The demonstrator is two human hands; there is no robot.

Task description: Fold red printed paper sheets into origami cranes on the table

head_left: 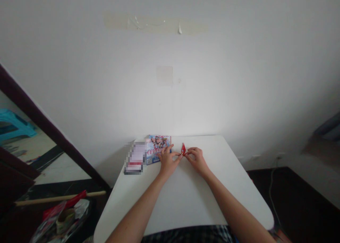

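Between my hands stands a small red piece (183,149) with a pointed top and some white on it; it is too small to tell its kind. My left hand (168,160) pinches its lower left side with thumb and forefinger, the other fingers spread over the edge of a colourful printed booklet (156,142). My right hand (197,159) closes thumb and forefinger at the lower right side of the same piece. Both hands are low over the white table (183,200).
Left of the booklet lies a blurred-out flat object (136,156). A white wall (239,76) rises behind the table. On the floor at left are a bag of litter (65,218) and a wooden stick (61,198). A cable (271,186) hangs at right.
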